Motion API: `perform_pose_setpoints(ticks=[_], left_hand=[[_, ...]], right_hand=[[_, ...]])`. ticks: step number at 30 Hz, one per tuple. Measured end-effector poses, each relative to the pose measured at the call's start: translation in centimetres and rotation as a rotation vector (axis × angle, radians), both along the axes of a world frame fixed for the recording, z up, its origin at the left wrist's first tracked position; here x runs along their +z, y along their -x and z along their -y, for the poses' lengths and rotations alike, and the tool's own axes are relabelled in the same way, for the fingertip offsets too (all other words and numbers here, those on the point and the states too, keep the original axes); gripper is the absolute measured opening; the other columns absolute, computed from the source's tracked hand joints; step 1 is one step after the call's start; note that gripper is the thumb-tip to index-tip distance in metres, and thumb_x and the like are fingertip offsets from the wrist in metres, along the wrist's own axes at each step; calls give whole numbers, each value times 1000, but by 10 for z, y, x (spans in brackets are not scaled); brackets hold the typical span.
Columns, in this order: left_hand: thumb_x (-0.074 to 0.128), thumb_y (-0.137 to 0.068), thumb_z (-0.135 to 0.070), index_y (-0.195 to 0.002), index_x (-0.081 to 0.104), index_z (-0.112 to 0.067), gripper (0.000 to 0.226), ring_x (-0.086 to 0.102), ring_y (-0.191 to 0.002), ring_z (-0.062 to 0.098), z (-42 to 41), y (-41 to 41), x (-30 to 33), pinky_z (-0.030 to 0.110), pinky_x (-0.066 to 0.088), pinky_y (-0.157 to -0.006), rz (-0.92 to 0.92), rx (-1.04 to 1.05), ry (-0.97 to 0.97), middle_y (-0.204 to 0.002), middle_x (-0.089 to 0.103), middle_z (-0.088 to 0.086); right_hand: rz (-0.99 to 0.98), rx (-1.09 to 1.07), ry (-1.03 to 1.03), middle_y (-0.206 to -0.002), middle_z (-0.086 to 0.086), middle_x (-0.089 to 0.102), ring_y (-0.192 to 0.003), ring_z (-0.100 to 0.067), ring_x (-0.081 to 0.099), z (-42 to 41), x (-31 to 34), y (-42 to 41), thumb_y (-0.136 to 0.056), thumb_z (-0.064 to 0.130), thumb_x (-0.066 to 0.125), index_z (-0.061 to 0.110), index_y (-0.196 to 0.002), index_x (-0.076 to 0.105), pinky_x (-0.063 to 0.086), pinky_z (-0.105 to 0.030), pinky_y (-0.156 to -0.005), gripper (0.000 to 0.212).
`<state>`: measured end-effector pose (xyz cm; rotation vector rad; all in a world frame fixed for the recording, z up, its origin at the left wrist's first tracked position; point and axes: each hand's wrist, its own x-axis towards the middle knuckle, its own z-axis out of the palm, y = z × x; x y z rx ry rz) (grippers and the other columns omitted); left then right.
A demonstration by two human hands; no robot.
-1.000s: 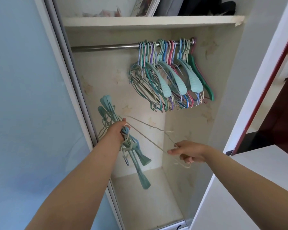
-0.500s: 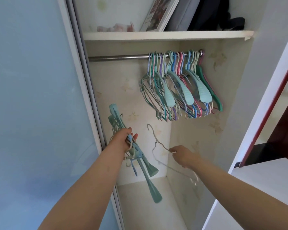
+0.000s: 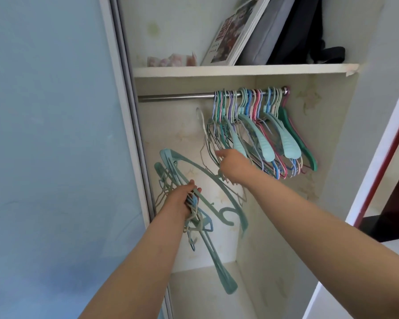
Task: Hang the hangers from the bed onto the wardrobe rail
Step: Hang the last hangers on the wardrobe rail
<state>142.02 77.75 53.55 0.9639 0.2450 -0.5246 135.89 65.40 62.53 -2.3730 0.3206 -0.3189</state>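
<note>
Mostly done: big colourful hanger row (image 3: 258,137) already on rail (image 3: 177,97), bunched at its right end. R hand (image 3: 234,165) pinching thin pale wire hanger (image 3: 203,127), hook up just below rail, not yet on. L hand (image 3: 182,201) gripping teal bundle (image 3: 207,217) low by door; those left to hang.

well above the fingers, a white shelf (image 3: 240,70) carries a leaning photo book (image 3: 234,34), a grey case (image 3: 270,31), a black bag (image 3: 309,35) and pinkish scraps (image 3: 171,60). a pale blue sliding door (image 3: 55,134) stands far left of them.
</note>
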Motion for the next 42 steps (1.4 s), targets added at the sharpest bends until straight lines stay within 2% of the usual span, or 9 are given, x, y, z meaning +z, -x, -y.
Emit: perform_pose_setpoints(ticks=[4,7,9,13,16,23,34,39,42], left_hand=[[53,-98,-11,-117,61,-1,23,62,-111,19,1,-11,7,35,38,-106,94,23,-1,-117,64,12],[59,-94,-9,-107,65,-7,15,61,-76,13,-3,-23,6,34,52,-80,115,102,-20,-65,71,1],[61,-91,-9,-90,67,-11,6,58,-72,13,-5,-25,8,30,48,-71,115,139,-42,-54,68,-5],[64,-91,-17,-80,65,-14,12,59,-76,14,-4,-31,15,34,48,-86,136,189,10,-77,67,2],[65,-91,-16,-87,64,-12,6,63,-75,10,-1,-34,21,33,51,-80,101,261,88,-73,69,1],[70,-87,-23,-77,64,-12,16,63,-77,17,0,-38,21,34,51,-80,87,309,43,-79,69,3],[67,-89,-13,-83,64,-14,6,65,-80,12,2,-35,-4,35,52,-88,27,307,76,-81,69,2],[60,-92,-6,-81,61,-15,15,64,-77,9,0,-34,-7,32,49,-85,5,306,172,-85,64,0],[58,-93,-8,-81,62,-16,15,61,-88,14,-1,-33,-10,33,46,-88,-14,289,188,-88,65,2]], right_hand=[[46,-8,14,-145,-14,44,-56,-2,31,5,24,-7,-88,-9,30,13,-143,42,30,-13,-44,61],[72,-12,20,-146,-14,42,-55,-3,32,5,30,-11,-88,-10,29,13,-144,41,30,-13,-43,62],[67,-24,19,-147,-14,42,-54,-5,34,3,31,-14,-87,-10,28,13,-145,40,29,-17,-46,63],[119,-14,50,-143,-16,46,-57,-6,38,3,32,-21,-86,-10,31,13,-145,39,32,-18,-50,64],[152,-38,122,-136,-21,51,-82,-25,59,5,40,-31,-85,-10,33,6,-139,45,45,-28,-64,58],[-22,-41,189,-128,-25,54,-116,-39,53,20,35,-73,-94,3,39,-1,-131,51,40,-31,-73,39],[-14,-175,456,-135,-16,33,-117,-34,45,33,-25,-43,-87,3,45,19,-144,33,43,-43,-93,60],[557,-271,825,-103,-13,53,-90,-33,53,26,-70,-4,-79,18,66,7,-106,57,44,-40,-72,31],[257,-241,743,-105,-11,51,-93,-31,55,22,-81,17,-96,41,47,8,-107,50,45,-37,-69,36]])
